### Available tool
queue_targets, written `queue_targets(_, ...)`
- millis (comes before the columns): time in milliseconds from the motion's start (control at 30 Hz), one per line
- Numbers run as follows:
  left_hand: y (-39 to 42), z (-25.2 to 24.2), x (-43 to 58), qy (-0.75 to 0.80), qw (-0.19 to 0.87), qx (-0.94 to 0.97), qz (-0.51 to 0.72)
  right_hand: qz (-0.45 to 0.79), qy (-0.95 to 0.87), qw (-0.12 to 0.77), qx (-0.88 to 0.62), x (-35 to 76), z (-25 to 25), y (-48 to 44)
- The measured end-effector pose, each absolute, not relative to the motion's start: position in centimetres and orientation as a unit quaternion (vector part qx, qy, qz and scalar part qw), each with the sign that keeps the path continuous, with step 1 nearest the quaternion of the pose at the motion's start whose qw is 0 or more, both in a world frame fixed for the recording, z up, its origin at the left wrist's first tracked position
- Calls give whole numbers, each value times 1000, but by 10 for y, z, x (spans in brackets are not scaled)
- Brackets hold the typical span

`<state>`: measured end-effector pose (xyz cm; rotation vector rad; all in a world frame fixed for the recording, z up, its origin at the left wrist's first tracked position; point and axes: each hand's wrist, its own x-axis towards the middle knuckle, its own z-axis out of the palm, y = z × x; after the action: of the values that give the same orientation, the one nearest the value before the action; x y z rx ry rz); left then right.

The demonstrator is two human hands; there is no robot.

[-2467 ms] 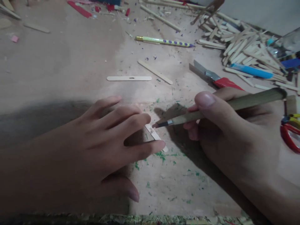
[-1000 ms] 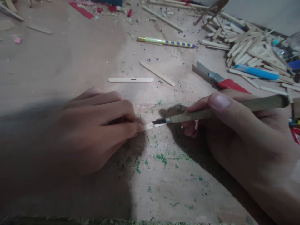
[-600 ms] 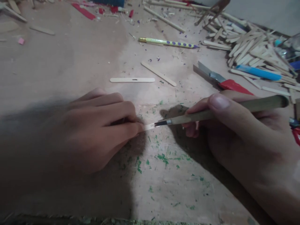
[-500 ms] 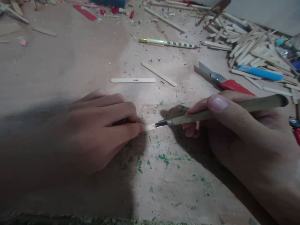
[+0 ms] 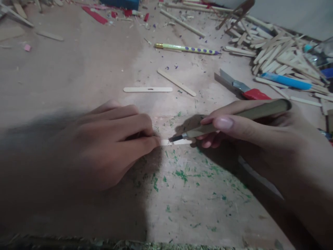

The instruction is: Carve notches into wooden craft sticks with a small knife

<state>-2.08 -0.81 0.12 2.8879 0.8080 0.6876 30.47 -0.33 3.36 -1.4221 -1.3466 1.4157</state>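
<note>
Between thumb and fingers, my left hand (image 5: pixel 117 142) pinches one end of a popsicle stick (image 5: pixel 185 141) against the table (image 5: pixel 104 76). My right hand (image 5: pixel 249 139) is wrapped round the wooden handle of a carving chisel (image 5: pixel 197 131), pen-fashion. The chisel's dark metal tip touches or sits just over the stick's middle, close to my left fingertips. Beyond my hands lies another popsicle stick (image 5: pixel 135 90) with a small slot cut in its middle. A plain popsicle stick (image 5: pixel 177 82) rests slantwise beside it.
A cutter with a red handle (image 5: pixel 256 93) lies past my right hand, blade outward. Farther off are a yellow-green pencil (image 5: pixel 187 48), a blue tube-like piece (image 5: pixel 286 80) and a heap of popsicle sticks (image 5: pixel 278 52). Green flecks (image 5: pixel 182 175) mark the tabletop in front.
My right hand has shifted left and turned, so the chisel's handle end has swung left and its tip moved slightly left. More of the held stick shows. My left hand stays put.
</note>
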Motion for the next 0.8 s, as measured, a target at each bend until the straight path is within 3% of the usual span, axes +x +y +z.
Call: queue_targets(800,-12,0,-17,280,37,932,228,515,-589,366,-505,312,22,-2)
